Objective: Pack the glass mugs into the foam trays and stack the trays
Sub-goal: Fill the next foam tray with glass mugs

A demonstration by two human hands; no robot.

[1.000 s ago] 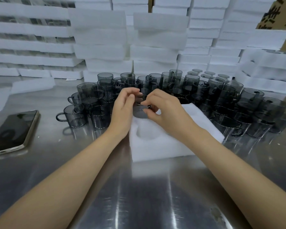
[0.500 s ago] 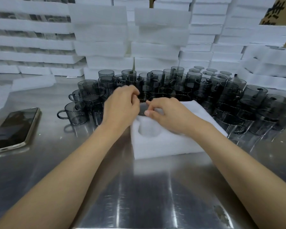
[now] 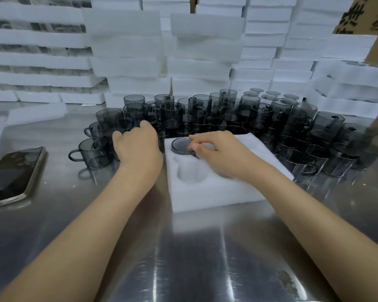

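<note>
A white foam tray (image 3: 216, 192) lies on the steel table in front of me. One smoky glass mug (image 3: 181, 144) sits bottom-up in its far-left pocket, and the near-left pocket (image 3: 189, 173) is empty. My right hand (image 3: 223, 155) rests on the tray, thumb and forefinger pinching the right edge of that mug's base. My left hand (image 3: 138, 147) is off the tray to the left, fingers spread over the loose mugs (image 3: 227, 114) crowded behind the tray; nothing is lifted. My right hand hides the tray's right pockets.
A single mug (image 3: 92, 153) stands left of the pile. A dark phone (image 3: 11, 175) lies at the left edge of the table. Stacks of white foam trays (image 3: 129, 62) wall off the back and right. A cardboard box (image 3: 362, 18) stands at the top right.
My left hand has let go of the mug in the tray and moved left onto the loose mugs. The mug now sits lower in its pocket, with my right hand still on it.
</note>
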